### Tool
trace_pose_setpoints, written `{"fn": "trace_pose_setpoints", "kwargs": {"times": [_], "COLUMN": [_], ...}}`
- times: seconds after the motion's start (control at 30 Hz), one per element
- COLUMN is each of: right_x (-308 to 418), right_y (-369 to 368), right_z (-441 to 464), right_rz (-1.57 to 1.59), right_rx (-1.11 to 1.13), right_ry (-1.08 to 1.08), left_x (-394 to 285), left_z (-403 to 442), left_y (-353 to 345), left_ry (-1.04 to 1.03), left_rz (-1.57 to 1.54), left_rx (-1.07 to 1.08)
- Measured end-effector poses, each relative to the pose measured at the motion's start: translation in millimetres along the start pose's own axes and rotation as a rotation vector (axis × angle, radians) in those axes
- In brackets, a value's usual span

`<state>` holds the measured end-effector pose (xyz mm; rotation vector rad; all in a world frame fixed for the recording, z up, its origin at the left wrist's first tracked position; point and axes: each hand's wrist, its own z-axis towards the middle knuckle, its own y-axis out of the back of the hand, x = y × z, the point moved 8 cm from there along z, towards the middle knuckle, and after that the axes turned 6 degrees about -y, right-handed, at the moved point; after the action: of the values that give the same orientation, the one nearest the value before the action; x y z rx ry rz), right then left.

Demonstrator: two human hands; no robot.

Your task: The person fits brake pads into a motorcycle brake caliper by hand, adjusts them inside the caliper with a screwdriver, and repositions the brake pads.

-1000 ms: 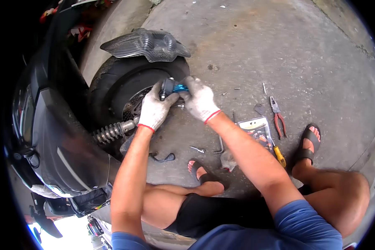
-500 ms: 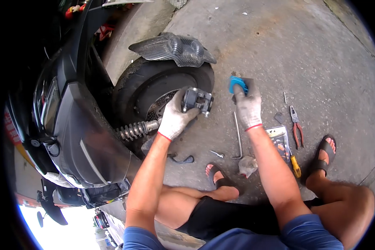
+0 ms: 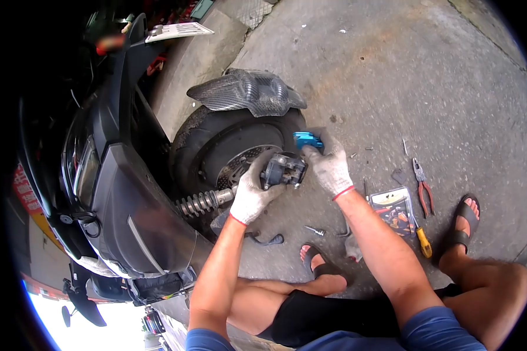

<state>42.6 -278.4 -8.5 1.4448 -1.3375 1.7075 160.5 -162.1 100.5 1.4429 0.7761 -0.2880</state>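
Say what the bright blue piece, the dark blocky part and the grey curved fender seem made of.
Bright blue piece in the right hand: perhaps coated metal or plastic; glossy highlights show.
Dark blocky part in the left hand: probably metal, mostly dull, with brighter edges.
Grey curved fender: carbon fibre or lookalike plastic, satin, with woven pattern.

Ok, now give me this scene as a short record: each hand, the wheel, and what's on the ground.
White-gloved left hand: grips a boxy dark-grey metal part
White-gloved right hand: holds a bright blue blocky piece close to that part
Black rubber-tyred wheel: dark carbon-patterned fender at its edge, grey metal coil spring nearby
Grey ground: red-handled metal pliers, yellow-handled screwdriver
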Motion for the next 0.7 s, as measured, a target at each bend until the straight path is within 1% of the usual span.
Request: {"fn": "trace_pose_setpoints", "kwargs": {"times": [0.1,0.17,0.23,0.3,0.43,0.53,0.6,0.63,0.7], "right_x": [13.0,17.0,13.3,14.2,18.5,16.0,16.8,19.2,25.3], "right_y": [-9.3,-11.7,-17.5,-19.2,-22.5,-26.3,-26.7,-26.6,-25.1], "right_z": [2.3,2.5,2.9,1.7,-0.1,1.6,3.1,3.1,3.2], "right_rz": [0.023,0.031,0.027,0.009,0.036,0.036,0.049,0.016,-0.015], "right_rx": [-0.011,-0.008,0.05,0.062,0.069,0.077,0.078,0.085,0.098], "right_ry": [0.039,0.027,-0.013,0.003,0.043,0.063,0.077,0.091,0.106], "left_x": [-2.1,1.3,2.8,5.2,2.1,9.4,22.5,21.2,11.7], "left_z": [-2.0,-2.5,-2.8,-3.6,-1.7,1.3,1.3,3.5,11.6], "left_y": [-0.5,0.7,0.9,1.6,2.3,1.1,-4.9,-5.3,-6.5], "left_ry": [0.016,0.011,0.036,0.092,0.097,0.055,0.2,0.199,0.121], "left_rz": [-0.016,-0.034,-0.063,-0.096,-0.041,-0.055,-0.484,-0.481,-0.806], "left_rx": [0.016,0.012,0.008,0.0,0.001,0.026,0.031,0.028,-0.072]}}
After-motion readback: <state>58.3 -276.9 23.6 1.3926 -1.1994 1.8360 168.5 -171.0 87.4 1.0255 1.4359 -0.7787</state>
